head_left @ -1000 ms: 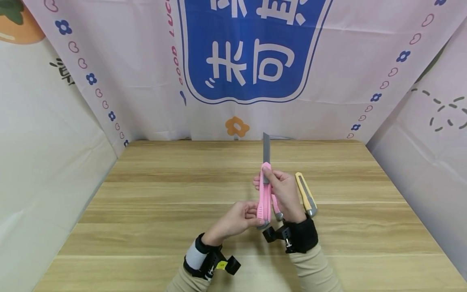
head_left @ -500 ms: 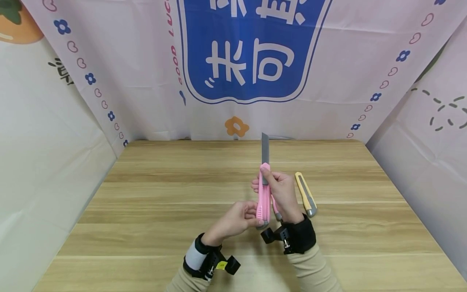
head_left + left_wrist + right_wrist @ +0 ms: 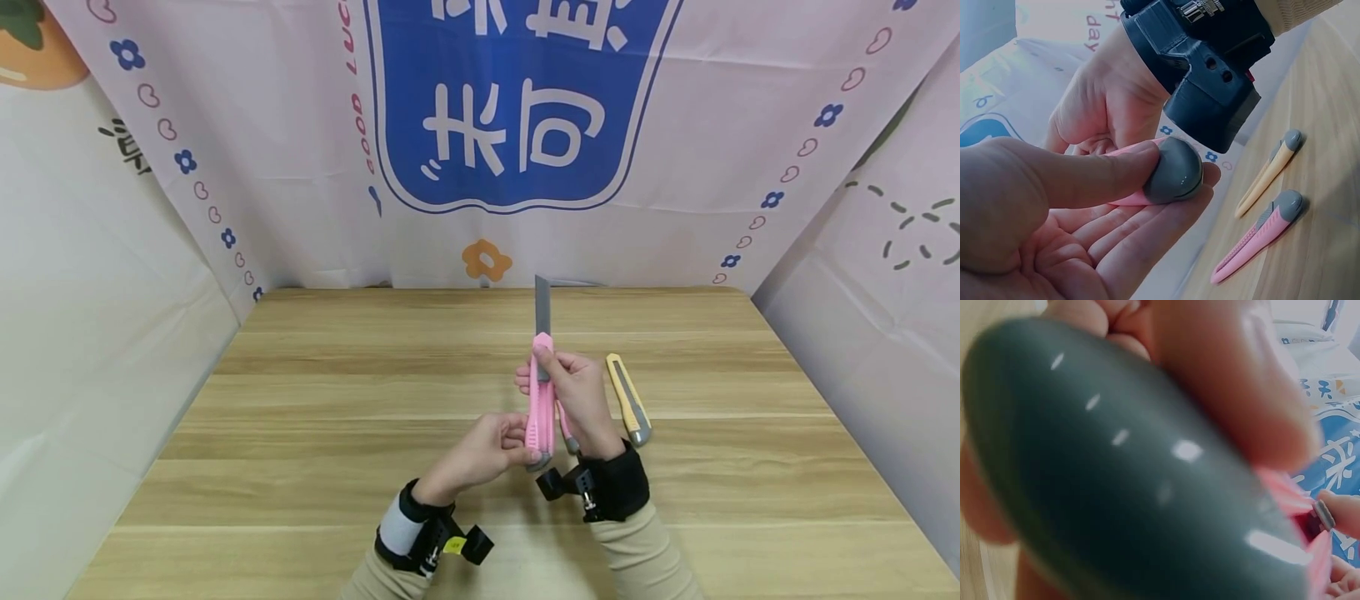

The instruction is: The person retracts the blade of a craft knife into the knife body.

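A pink utility knife (image 3: 542,417) is held upright in the head view, its long grey blade (image 3: 542,307) extended out of the front end. My left hand (image 3: 483,450) pinches its bottom end. In the left wrist view the thumb presses against the rounded grey end cap (image 3: 1179,172), with fingers underneath. Higher on the handle, my right hand (image 3: 585,400) grips the knife, thumb on the grey slider (image 3: 543,372). That end cap (image 3: 1104,456) fills much of the right wrist view, blurred.
A second pink utility knife (image 3: 1263,234) lies on the wooden table (image 3: 337,467), partly hidden behind the right hand in the head view. To its right lies a yellow utility knife (image 3: 628,400). A printed cloth (image 3: 300,208) hangs behind the table's far edge.
The held knife and my right hand have shifted slightly left. The blade stays extended, and both grips are the same.
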Tool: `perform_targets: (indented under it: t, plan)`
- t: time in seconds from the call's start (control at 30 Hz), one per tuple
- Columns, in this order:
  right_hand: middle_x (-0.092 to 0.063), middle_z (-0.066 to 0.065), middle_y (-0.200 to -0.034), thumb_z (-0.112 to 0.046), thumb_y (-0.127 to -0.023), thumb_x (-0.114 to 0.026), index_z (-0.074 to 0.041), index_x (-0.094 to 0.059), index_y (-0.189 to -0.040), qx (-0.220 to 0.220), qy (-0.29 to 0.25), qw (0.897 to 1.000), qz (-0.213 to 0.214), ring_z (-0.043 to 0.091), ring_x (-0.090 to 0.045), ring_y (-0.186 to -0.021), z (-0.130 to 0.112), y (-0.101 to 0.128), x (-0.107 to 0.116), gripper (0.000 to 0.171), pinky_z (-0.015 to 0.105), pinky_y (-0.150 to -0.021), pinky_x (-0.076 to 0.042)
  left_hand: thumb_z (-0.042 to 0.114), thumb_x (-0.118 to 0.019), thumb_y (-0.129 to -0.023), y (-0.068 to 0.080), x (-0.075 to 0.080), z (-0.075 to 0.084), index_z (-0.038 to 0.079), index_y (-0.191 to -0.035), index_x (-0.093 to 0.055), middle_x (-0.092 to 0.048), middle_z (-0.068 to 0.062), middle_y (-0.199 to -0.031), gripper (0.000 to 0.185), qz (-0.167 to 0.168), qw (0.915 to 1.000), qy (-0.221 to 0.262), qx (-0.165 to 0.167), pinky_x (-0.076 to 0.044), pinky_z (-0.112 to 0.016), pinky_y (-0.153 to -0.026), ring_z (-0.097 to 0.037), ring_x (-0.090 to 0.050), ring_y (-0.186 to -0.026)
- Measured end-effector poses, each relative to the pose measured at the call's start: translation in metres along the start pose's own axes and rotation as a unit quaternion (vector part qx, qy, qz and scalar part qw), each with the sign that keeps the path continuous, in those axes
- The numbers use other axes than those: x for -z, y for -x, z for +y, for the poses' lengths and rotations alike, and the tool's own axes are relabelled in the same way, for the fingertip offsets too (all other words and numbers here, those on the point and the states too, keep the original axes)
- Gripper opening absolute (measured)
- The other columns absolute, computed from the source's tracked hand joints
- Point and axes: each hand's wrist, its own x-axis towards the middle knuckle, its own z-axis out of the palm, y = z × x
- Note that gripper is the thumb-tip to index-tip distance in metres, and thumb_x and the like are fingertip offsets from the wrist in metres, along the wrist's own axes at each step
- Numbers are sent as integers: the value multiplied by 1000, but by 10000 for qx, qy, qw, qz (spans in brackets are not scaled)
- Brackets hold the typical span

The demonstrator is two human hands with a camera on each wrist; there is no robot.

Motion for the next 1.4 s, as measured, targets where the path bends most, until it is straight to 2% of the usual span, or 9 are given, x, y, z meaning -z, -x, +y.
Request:
perform_targets:
  t: [0.13, 0.3, 0.5, 0.67, 1.03, 1.27, 1.4]
  plan:
    - [-75, -2, -71, -29, -96, -60, 15, -61, -107, -201, 85, 9997, 74, 12, -74, -70, -1, 0, -1, 45, 31, -73, -64, -3, -60, -89, 0, 0, 0, -14, -120, -56, -67, -31, -111, 33, 53, 10000, -9, 34, -60, -19, -84, -36, -69, -103]
    - [-74, -2, -70, -33, -96, -59, 12, -63, -100, -385, 198, 9990, 97, 11, -74, -69, -1, 1, -2, 45, 30, -71, -64, -3, -60, -89, 0, 0, 0, -14, -119, -56, -67, -31, -110, 32, 110, 9999, -12, 40, -61, -19, -83, -36, -69, -101]
    - [-74, -2, -68, -30, -96, -60, 9, -64, -92, -165, 168, 9997, 67, 12, -74, -66, 0, 1, -3, 39, 31, -70, -64, -2, -61, -89, 1, 0, 1, -13, -119, -57, -67, -30, -110, 32, 102, 9999, -58, 51, -60, -19, -83, -36, -69, -101]
    - [-74, -2, -69, -28, -96, -60, 9, -64, -92, -58, 116, 9999, -5, 12, -74, -67, 1, 1, -2, 38, 31, -70, -64, -2, -61, -89, 1, 0, 2, -14, -116, -58, -67, -30, -109, 30, 32, 10000, -66, 30, -60, -18, -83, -35, -70, -101]
    - [-75, -2, -69, -27, -96, -60, 13, -63, -96, -36, 141, 9999, -89, 12, -74, -68, 1, 1, -1, 40, 30, -70, -64, -2, -61, -89, 2, 0, 3, -14, -116, -57, -68, -30, -108, 30, -16, 10000, -67, -19, -60, -19, -82, -32, -70, -99]
    - [-75, -2, -70, -25, -96, -60, 9, -64, -96, -33, 78, 9998, -192, 12, -74, -68, 1, 2, -1, 34, 30, -70, -64, -4, -60, -89, 3, 1, 3, -14, -118, -57, -67, -31, -110, 31, 25, 10000, -18, 39, -60, -19, -83, -35, -69, -102]
    - [-75, -2, -71, -28, -95, -61, 6, -65, -95, -132, 36, 9999, -82, 12, -74, -68, 2, 1, -3, 35, 31, -71, -64, -3, -61, -89, 4, 3, 4, -13, -120, -56, -67, -30, -110, 33, 88, 9999, -38, 44, -60, -19, -84, -34, -69, -102]
